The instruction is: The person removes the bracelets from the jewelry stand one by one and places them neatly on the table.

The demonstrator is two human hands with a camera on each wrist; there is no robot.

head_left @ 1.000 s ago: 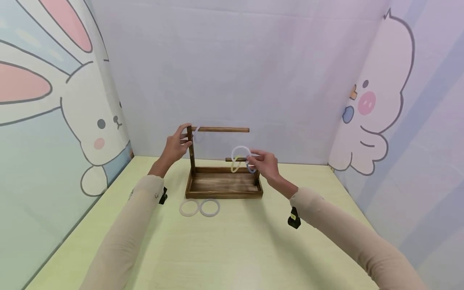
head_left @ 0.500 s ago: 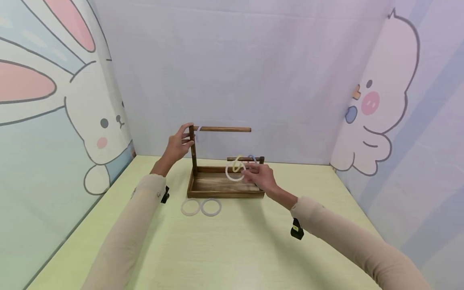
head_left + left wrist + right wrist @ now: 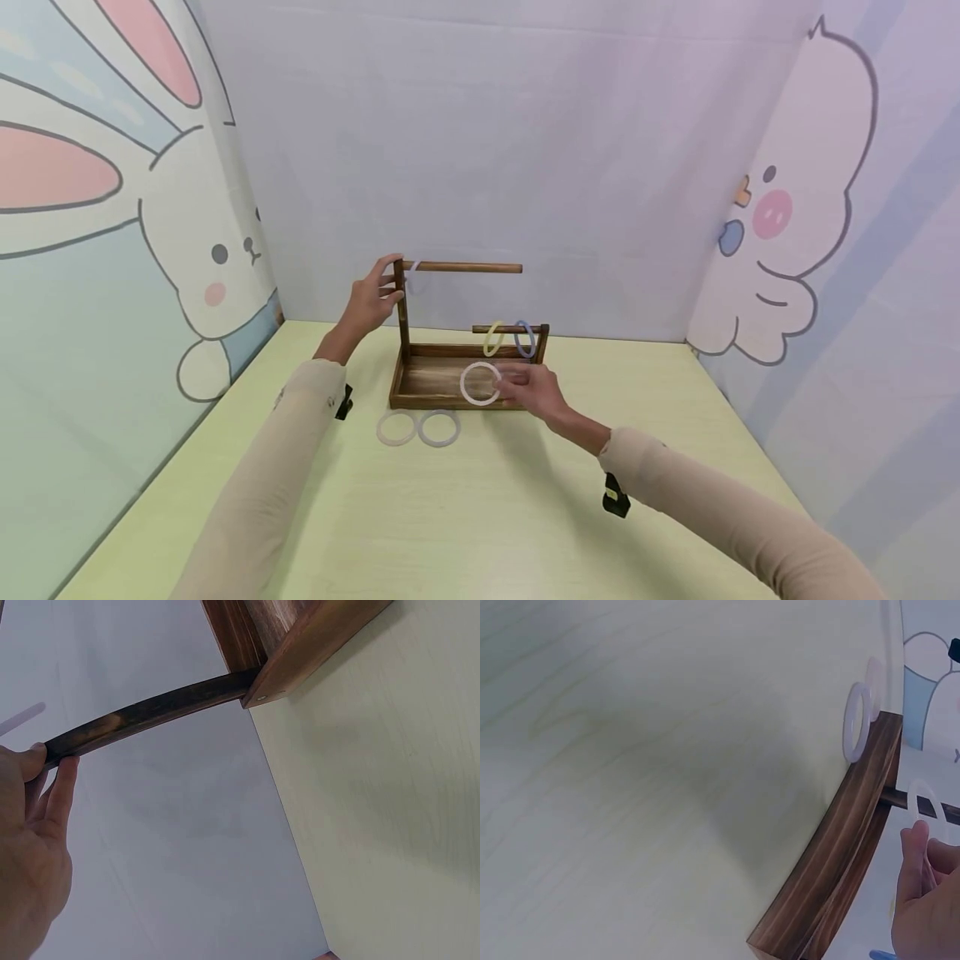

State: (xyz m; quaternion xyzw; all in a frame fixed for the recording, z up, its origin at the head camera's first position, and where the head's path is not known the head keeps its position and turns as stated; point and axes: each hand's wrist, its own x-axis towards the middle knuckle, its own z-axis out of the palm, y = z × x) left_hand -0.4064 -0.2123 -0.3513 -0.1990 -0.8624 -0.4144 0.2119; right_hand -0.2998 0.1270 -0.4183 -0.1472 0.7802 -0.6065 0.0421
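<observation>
My left hand (image 3: pixel 369 302) grips the top of the tall left post (image 3: pixel 403 321) of a wooden stand; in the left wrist view, thumb and fingers (image 3: pixel 66 787) pinch that post. With its fingertips my right hand (image 3: pixel 534 390) pinches a white ring (image 3: pixel 462 383) in front of the stand's tray (image 3: pixel 431 382). A yellow ring (image 3: pixel 489 343) and a blue ring (image 3: pixel 533 337) hang on the short lower bar (image 3: pixel 510 329). On the upper bar (image 3: pixel 472 267), close to the post, hangs a pale purple ring (image 3: pixel 413 271).
Two more rings lie side by side on the table before the tray: a pinkish one (image 3: pixel 396 443) and a pale lavender one (image 3: pixel 439 444). A pale curtain (image 3: pixel 480 150) closes off the back, with cartoon-printed walls on both sides.
My right hand has moved down with the white ring, from the lower bar to in front of the tray. The yellow and blue rings now show fully. My left hand keeps its grip.
</observation>
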